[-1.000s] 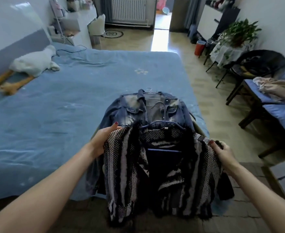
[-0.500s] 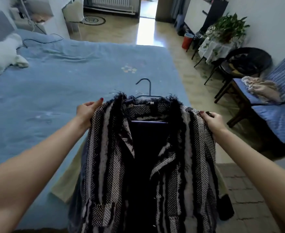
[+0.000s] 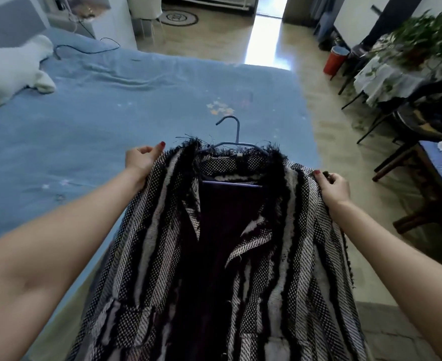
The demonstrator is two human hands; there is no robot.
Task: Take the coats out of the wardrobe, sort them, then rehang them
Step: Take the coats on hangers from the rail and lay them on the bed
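Currently the striped coat [image 3: 227, 243] hangs on a blue hanger [image 3: 234, 142], held up between both hands over the edge of the bed [image 3: 136, 100]. Left hand [image 3: 140, 160] pinches its left shoulder, right hand [image 3: 334, 186] pinches the right; hands well apart. Versus 1.0 s ago: coat lifted higher, now hiding the denim jacket seen behind it then.

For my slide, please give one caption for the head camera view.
Both hands, left hand and right hand, hold a black-and-white striped coat by its shoulders on a blue hanger above the blue bed.
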